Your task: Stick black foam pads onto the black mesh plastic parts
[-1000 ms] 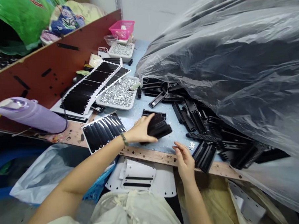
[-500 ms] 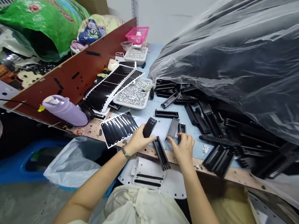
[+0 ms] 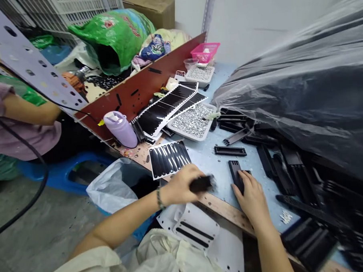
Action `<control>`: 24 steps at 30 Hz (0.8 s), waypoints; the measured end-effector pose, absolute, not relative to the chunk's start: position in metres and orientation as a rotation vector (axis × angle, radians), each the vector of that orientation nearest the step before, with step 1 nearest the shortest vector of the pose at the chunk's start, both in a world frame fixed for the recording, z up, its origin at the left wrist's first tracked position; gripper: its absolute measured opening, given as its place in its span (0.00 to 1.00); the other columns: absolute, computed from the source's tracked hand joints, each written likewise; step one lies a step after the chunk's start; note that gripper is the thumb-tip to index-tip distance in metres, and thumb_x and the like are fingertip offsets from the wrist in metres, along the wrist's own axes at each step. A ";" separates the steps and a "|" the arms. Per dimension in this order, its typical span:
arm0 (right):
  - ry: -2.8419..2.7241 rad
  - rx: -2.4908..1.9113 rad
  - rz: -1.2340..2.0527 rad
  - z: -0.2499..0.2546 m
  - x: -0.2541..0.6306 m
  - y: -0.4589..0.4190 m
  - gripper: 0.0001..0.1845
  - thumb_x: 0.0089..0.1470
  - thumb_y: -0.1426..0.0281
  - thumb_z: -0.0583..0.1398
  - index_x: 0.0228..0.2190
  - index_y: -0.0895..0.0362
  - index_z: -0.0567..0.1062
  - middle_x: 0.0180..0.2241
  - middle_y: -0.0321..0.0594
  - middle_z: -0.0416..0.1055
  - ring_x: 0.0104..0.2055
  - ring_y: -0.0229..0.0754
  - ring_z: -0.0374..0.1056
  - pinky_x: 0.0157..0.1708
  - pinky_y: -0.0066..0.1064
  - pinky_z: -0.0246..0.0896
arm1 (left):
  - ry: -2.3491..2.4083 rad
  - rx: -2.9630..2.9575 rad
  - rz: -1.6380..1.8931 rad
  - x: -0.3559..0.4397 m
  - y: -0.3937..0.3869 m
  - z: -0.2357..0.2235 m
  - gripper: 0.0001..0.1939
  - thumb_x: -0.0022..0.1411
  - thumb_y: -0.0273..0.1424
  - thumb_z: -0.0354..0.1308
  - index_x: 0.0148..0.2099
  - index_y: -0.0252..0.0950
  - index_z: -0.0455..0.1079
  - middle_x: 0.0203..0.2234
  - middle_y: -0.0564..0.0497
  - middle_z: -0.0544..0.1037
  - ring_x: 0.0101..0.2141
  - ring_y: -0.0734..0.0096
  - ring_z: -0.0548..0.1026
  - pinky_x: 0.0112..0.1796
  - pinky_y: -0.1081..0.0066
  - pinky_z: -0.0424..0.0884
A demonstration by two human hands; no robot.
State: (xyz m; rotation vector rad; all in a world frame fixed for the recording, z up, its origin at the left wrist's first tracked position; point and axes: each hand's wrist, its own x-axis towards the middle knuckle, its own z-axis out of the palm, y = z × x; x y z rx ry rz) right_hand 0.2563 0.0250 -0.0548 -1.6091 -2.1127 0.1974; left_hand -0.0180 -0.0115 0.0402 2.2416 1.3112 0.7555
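Note:
My left hand (image 3: 180, 187) is closed around a black plastic strip (image 3: 203, 184), blurred by motion, at the table's near edge. My right hand (image 3: 252, 195) lies over the near end of another black plastic strip (image 3: 234, 168) that rests flat on the blue tabletop (image 3: 214, 166); its fingers curl on the part. A sheet of black oval stickers (image 3: 169, 158) lies just left of my left hand. Another black strip (image 3: 230, 150) lies a little farther away.
A grey tray of small silver parts (image 3: 193, 121) and long sticker sheets (image 3: 168, 108) sit behind. A purple bottle (image 3: 121, 129) stands at the left. A large plastic-covered heap (image 3: 303, 98) with many black strips fills the right. Another person's arm (image 3: 30, 112) is at far left.
The view has swung left. My left hand pulled back toward the table edge with one strip. My right hand moved onto a single strip lying on the table.

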 end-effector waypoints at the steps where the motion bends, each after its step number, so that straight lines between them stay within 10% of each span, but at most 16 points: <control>1: -2.121 -1.622 0.185 -0.055 0.256 0.025 0.27 0.56 0.60 0.51 0.54 0.58 0.66 0.54 0.52 0.63 0.54 0.56 0.60 0.50 0.51 0.59 | 1.584 2.016 0.927 -0.040 -0.008 0.050 0.21 0.57 0.38 0.57 0.50 0.33 0.63 0.43 0.43 0.71 0.41 0.66 0.70 0.44 0.67 0.69; 5: -2.132 -1.659 0.167 -0.055 0.253 0.026 0.27 0.55 0.58 0.50 0.52 0.58 0.68 0.54 0.51 0.63 0.53 0.57 0.61 0.50 0.52 0.61 | 2.412 1.588 0.832 -0.118 0.016 0.074 0.24 0.58 0.40 0.56 0.52 0.32 0.64 0.56 0.40 0.62 0.57 0.58 0.62 0.57 0.64 0.59; 16: -1.853 -1.531 0.330 -0.037 0.236 0.023 0.25 0.50 0.58 0.56 0.47 0.59 0.72 0.51 0.52 0.65 0.54 0.56 0.62 0.55 0.52 0.56 | 2.542 1.358 0.624 -0.157 0.061 0.060 0.19 0.52 0.34 0.58 0.44 0.27 0.71 0.44 0.34 0.70 0.47 0.50 0.70 0.48 0.58 0.67; 24: -1.264 -0.974 1.920 0.021 0.128 -0.039 0.26 0.49 0.56 0.58 0.49 0.54 0.69 0.48 0.46 0.70 0.43 0.50 0.70 0.36 0.39 0.70 | 2.041 1.328 0.781 -0.157 -0.082 0.109 0.21 0.52 0.42 0.62 0.45 0.34 0.70 0.36 0.48 0.76 0.39 0.61 0.75 0.42 0.66 0.71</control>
